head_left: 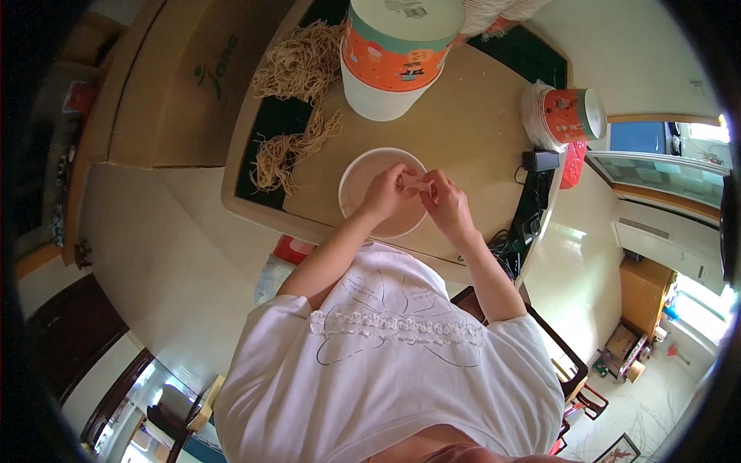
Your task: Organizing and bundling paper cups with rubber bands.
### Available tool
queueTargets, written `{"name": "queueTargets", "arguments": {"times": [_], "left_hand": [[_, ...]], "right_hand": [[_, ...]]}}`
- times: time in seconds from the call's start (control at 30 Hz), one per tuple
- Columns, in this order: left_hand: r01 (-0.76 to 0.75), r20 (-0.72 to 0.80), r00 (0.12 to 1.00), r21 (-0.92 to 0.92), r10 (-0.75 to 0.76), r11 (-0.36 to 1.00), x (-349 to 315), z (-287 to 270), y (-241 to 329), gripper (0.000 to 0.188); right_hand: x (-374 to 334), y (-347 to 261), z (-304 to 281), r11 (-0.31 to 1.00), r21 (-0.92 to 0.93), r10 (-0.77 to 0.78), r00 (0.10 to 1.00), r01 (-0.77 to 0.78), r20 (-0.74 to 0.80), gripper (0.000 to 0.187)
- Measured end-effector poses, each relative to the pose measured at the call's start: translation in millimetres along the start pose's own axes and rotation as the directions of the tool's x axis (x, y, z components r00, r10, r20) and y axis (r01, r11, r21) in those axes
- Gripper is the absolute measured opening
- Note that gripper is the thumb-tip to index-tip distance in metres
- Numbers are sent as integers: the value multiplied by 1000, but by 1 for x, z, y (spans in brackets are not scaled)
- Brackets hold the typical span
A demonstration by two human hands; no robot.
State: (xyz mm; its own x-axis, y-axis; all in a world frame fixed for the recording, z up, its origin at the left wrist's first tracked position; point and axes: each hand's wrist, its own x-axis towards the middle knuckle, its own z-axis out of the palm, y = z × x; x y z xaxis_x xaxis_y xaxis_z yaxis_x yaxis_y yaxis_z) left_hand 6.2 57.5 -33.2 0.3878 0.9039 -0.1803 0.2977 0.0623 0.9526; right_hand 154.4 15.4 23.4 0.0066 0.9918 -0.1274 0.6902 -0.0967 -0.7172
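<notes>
My left hand (388, 191) and my right hand (448, 204) meet above a round white tub (356, 171) near the table's front edge. Both are closed in a pinch on a small pale strip (417, 185), stretched between the fingertips. Its exact kind is too small to make out. Beneath the hands the tub's inside looks pale, its bottom partly hidden by them. Behind it rises a tall stack of paper tubs (397, 65), the upper one orange and green.
Tan crinkled shreds (297, 65) lie in heaps at the table's left. Another orange tub (567, 116) in clear plastic lies on its side at the right, near a black device (540, 160) and cables (505, 251). A large cardboard box (181, 85) stands beyond the left edge.
</notes>
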Motion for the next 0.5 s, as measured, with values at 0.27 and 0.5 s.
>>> {"name": "queueTargets", "arguments": {"times": [0.27, 0.5], "left_hand": [[25, -11, 1000, 150, -24, 988, 1, 4, -5, 14], [113, -7, 993, -62, -114, 992, 3, 6, -32, 15]], "right_hand": [[-4, 16, 13, 999, -29, -31, 995, 28, -99, 14], [-7, 7, 11, 993, 77, 97, 989, -88, -111, 20]]}}
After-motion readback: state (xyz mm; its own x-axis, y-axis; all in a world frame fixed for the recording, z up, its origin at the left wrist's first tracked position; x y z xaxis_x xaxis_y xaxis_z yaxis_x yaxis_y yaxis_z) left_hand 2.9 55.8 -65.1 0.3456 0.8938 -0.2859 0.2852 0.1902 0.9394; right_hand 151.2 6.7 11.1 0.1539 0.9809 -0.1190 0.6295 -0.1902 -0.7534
